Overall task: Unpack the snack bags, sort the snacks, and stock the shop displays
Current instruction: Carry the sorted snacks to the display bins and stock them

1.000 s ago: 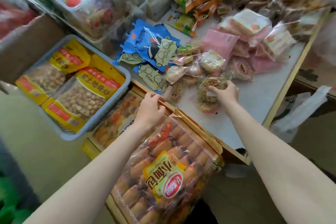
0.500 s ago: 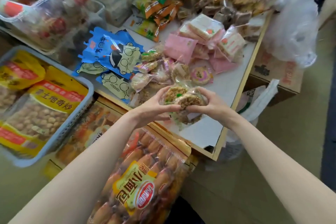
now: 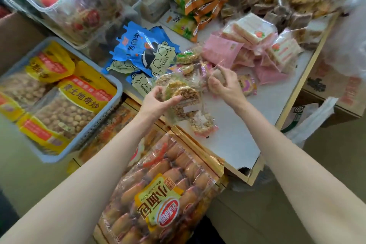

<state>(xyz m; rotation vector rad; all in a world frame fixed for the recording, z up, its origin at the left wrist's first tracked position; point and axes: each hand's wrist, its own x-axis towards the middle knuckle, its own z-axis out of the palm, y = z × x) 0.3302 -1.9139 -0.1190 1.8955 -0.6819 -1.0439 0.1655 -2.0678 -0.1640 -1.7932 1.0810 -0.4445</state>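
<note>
Clear plastic crinkles between the left hand (image 3: pixel 158 99), whose thumb and fingers pinch a wrapped grain cake stack (image 3: pixel 183 93), and the right hand (image 3: pixel 221 83), pinching another wrapper. Bare white tabletop (image 3: pixel 237 134) lies toward the near wooden edge; blue packets (image 3: pixel 142 51) and pink packs (image 3: pixel 223 51) crowd behind. A grey basket (image 3: pixel 111 109) holds yellow nut bags (image 3: pixel 65 105).

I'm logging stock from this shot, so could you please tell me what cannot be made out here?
- Head view: contents of the clear bins at top left, motion-blurred.
- Head view: the wrapped snack pinched in the right hand, hidden by its fingers.
- Head view: print on the grain cake packs gripped by the left hand, too small.
</note>
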